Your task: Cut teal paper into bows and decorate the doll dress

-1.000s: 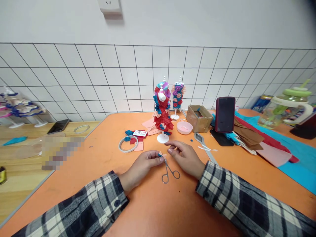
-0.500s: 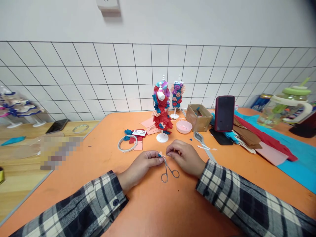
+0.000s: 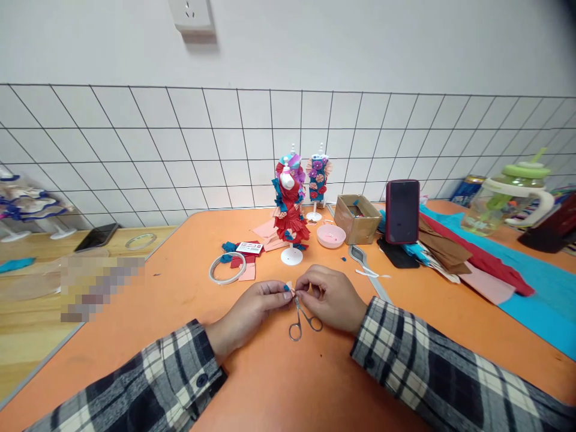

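Observation:
Between thumb and fingers, my left hand [image 3: 265, 297] pinches a small pink and blue crepe paper piece [image 3: 288, 288]. My right hand [image 3: 330, 298] has its thumb and fingertips pressed together at the right edge of that same piece. Small metal scissors [image 3: 295, 331] lie on the table just under the fingertips, handles spread toward me and blades mostly hidden by the hands. Beyond the hands, a small dress form [image 3: 290, 213] in a ruffled red and blue paper dress stands on a white round base.
A tape roll [image 3: 211, 275] lies left by red and pink paper scraps [image 3: 246, 273]. Behind are a pink bowl [image 3: 331, 236], a cardboard box [image 3: 360, 228] and another dress form [image 3: 318, 180]. Rightward stand a phone [image 3: 402, 211], coloured paper sheets [image 3: 481, 270] and a jug [image 3: 499, 204].
My right hand has moved in to the left, its fingertips now meeting the paper piece. The left hand keeps its pinch. The whole view has shifted slightly.

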`<action>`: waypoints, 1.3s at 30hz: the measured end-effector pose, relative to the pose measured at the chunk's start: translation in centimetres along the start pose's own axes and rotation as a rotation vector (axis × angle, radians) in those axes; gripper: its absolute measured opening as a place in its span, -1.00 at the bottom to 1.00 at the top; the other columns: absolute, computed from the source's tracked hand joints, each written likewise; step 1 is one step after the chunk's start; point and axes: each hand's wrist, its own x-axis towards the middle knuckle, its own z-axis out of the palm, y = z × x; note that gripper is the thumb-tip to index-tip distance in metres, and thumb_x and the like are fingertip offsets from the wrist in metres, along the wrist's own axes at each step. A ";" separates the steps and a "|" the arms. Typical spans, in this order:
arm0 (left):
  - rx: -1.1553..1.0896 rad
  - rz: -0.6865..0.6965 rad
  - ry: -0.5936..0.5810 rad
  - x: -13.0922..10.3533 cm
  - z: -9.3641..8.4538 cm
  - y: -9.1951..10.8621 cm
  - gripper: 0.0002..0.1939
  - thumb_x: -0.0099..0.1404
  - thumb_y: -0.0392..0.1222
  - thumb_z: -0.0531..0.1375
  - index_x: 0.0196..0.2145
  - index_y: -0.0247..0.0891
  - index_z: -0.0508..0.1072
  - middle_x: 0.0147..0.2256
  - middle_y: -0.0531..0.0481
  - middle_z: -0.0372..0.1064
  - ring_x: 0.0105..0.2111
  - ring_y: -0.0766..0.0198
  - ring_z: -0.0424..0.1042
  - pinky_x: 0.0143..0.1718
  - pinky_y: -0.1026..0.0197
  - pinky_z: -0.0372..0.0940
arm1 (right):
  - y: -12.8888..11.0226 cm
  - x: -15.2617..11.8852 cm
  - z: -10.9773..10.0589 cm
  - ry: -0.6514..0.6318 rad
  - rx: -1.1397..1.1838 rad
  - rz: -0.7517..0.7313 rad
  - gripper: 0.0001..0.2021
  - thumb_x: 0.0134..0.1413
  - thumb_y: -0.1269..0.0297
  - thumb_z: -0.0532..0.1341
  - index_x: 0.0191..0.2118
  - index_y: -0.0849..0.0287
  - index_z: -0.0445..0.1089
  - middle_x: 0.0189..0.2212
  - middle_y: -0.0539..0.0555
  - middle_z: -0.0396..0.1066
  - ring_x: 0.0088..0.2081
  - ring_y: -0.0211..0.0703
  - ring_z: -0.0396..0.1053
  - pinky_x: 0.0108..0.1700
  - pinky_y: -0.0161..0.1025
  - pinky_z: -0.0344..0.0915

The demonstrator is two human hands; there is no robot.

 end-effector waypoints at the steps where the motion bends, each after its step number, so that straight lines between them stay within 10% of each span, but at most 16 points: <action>1: 0.022 -0.006 -0.007 0.0 0.0 0.0 -0.76 0.04 -0.11 0.39 -0.38 -0.31 0.55 -0.38 0.00 0.43 -0.32 0.27 0.31 -0.23 0.25 0.14 | -0.1 0.0 -0.1 0.006 -0.008 0.002 -0.92 0.00 0.46 0.25 -0.36 0.15 0.41 -0.43 -0.04 0.39 -0.46 -0.32 0.26 -0.41 -0.34 0.14; 39: 0.057 0.035 0.022 -0.2 0.0 0.0 -0.77 0.03 -0.09 0.37 -0.43 -0.32 0.53 -0.44 0.00 0.40 -0.37 0.26 0.28 -0.27 0.23 0.13 | -0.4 -0.2 -0.2 -0.013 -0.193 -0.134 -0.90 0.09 0.37 0.20 -0.30 0.10 0.46 -0.39 0.00 0.48 -0.38 -0.25 0.39 -0.37 -0.32 0.15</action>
